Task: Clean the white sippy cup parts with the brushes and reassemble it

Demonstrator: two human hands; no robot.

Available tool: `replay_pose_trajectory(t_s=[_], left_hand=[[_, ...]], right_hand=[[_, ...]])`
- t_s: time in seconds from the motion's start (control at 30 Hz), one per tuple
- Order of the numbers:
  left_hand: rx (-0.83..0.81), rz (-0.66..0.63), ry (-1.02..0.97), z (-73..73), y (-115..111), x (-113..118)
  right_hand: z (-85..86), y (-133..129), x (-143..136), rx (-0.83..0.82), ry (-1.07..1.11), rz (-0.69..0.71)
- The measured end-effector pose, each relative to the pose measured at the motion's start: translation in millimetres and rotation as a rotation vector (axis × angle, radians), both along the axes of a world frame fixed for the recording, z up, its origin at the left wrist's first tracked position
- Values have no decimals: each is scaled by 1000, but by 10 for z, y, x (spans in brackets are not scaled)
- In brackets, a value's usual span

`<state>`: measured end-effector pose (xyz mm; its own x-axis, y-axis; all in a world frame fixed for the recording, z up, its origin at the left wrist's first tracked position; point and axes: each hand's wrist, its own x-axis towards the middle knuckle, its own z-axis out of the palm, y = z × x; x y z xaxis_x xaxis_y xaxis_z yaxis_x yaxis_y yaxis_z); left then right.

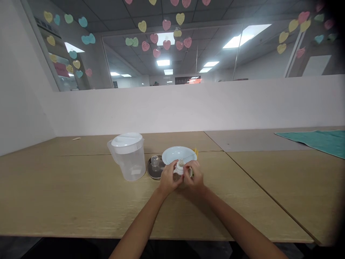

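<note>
Between my two hands is a small baby bottle (pixel 179 167) with a white collar, a pale nipple on top and white side handles. My left hand (pixel 169 178) is wrapped round its left side. On the other side, my right hand (pixel 194 174) has its fingers pinched at the collar and right handle. Just behind the hands lies a white bowl (pixel 175 152). A round metal tray (pixel 151 172) sits to the left, bearing a clear dome-shaped cap (pixel 155 160). Something yellow (pixel 196 152) shows at the bowl's right edge, mostly hidden.
A clear plastic pitcher (pixel 132 162) with a white lid stands left of the tray. On the wooden table (pixel 81 194), a green cloth (pixel 318 141) lies at the far right and a small flat piece (pixel 76 139) at the back left. Behind rises a white wall (pixel 161 108) with a window.
</note>
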<state>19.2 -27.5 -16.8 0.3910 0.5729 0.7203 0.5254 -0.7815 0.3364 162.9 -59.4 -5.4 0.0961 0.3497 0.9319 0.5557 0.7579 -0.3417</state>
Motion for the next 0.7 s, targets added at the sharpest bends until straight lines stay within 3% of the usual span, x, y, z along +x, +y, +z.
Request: replay_pose_trajectory(t_s=[0.13,0.37,0.47,0.53,0.7], left_hand=[[9,14,-3,-7,21,8],[4,11,26,18,-2,-2],[-16,17,33,21,-5,-1],[-27,18,31,22,-2,1],[-36,-8,18,25,0,7]], right_hand=[[8,71,27,-268,207,40],[51,132,80,-487,254,415],[36,158,102,-536,224,489],[13,171,116,-516,156,437],[-27,159,97,-314,-71,115]])
